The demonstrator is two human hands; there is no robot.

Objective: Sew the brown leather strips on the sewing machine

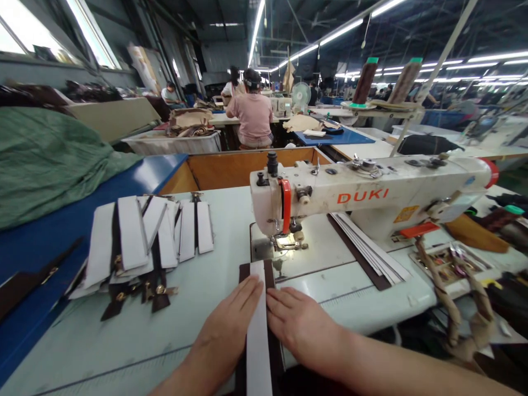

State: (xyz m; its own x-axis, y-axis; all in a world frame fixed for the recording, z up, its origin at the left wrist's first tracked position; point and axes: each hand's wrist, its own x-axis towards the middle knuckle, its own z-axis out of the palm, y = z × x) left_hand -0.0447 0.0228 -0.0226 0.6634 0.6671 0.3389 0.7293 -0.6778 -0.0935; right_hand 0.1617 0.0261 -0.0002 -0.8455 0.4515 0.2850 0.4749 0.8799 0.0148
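A long white strip [258,341] lies lengthwise on a wider dark brown strip [270,275] at the table's front edge. My left hand [236,313] rests flat on the white strip's left side, fingers stretched out together. Across from it, my right hand [299,319] lies flat with fingertips at the white strip's right edge, over the brown strip. Just beyond the strips' far end stands the sewing machine [371,192], its presser foot [291,242] lit by a small lamp. Both thumbs are mostly hidden.
On the left lies a pile of white-backed zipper pieces [132,231] with brass pulls. More white and brown strips [367,247] sit under the machine arm. A parts tray [456,261] is at the right, thread cones [365,82] stand behind, and a person in pink [252,113] sits ahead.
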